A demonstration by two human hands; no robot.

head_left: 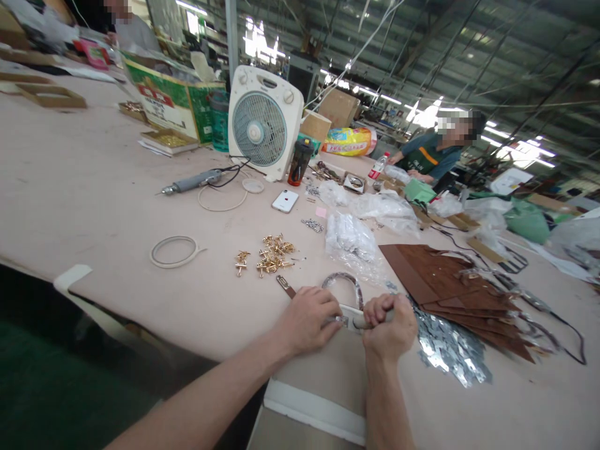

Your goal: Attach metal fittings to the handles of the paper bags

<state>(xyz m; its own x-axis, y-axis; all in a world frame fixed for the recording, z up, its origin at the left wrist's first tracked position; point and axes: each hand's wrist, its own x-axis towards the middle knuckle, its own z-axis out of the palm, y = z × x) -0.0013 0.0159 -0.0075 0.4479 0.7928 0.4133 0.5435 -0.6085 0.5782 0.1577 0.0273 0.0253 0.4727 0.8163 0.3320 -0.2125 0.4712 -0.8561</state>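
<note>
My left hand (313, 320) lies over the upper edge of a beige panel (323, 375), its fingers pressed round a small metal piece (344, 320) there. Close to its right, my right hand (391, 325) is closed in a fist round something I cannot make out, at the same edge. A brown strap (285, 285) with a metal fitting sticks out above my left hand. Between and beyond the hands rises a curved, plastic-wrapped handle (345, 279). Gold-coloured hardware (274, 255) lies in a pile farther up the table.
Brown leather pieces (450, 281) and flat metal plates (450, 347) lie at the right. Beyond are plastic bags (351, 240), a phone (285, 200), a fan (262, 125), a tape roll (174, 251) and an electric screwdriver (194, 182). A person (429, 153) works across the table (117, 187).
</note>
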